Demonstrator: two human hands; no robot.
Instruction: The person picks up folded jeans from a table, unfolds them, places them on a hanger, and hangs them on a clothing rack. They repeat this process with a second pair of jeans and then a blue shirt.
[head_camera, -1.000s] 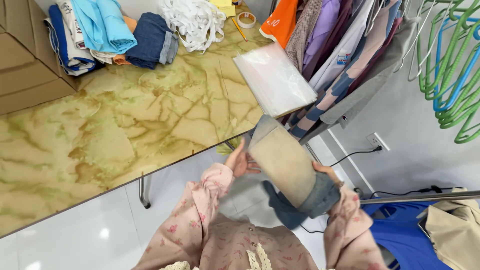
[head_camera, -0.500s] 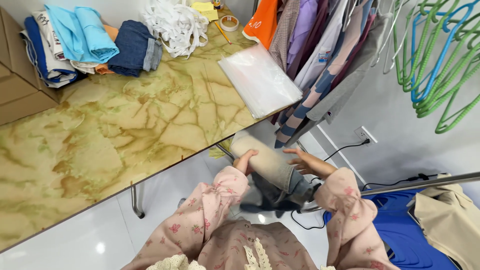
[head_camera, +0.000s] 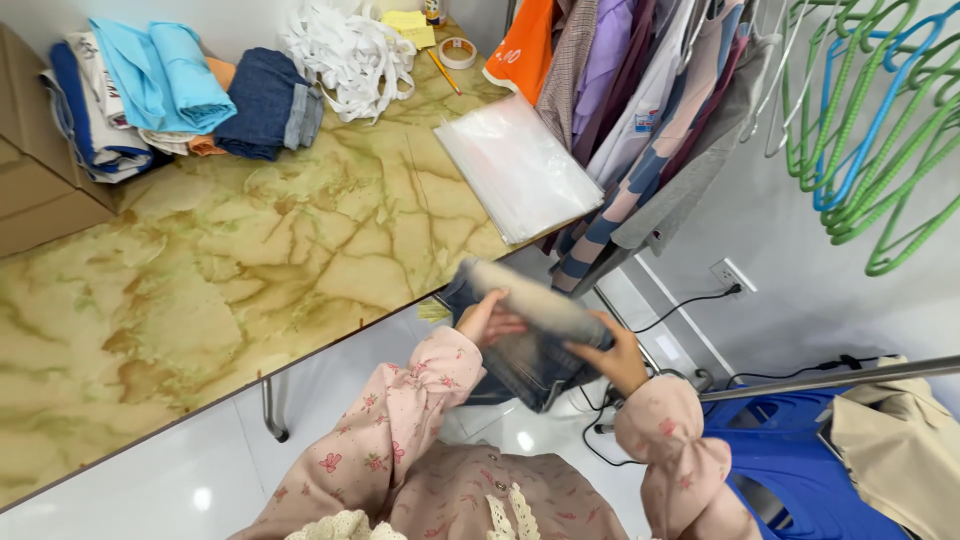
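Half a second on, my view has tipped so the marble table (head_camera: 250, 250) fills more of the frame, and the folded jeans (head_camera: 530, 330) now sit lower and closer to its front edge than before. I see the jeans held in the air just right of centre, off the table's near corner, their long axis running from upper left to lower right, with the pale faded face up and the darker denim hanging beneath. My left hand (head_camera: 490, 322) grips the upper-left end, fingers curled over the top; my right hand (head_camera: 610, 352) clamps the lower-right end with fingers wrapped over the fold. The underside of the bundle and both thumbs are hidden, so I cannot tell how many layers it has. A stack of clear plastic bags (head_camera: 515, 165) lies on the table corner just above the jeans, apart from them. Hanging clothes (head_camera: 640, 120) crowd the upper right, very near the jeans' far end. Folded garments (head_camera: 170, 100) are piled at the upper left, well apart. Open tabletop lies left of the bags; white floor (head_camera: 150, 480) shows below.
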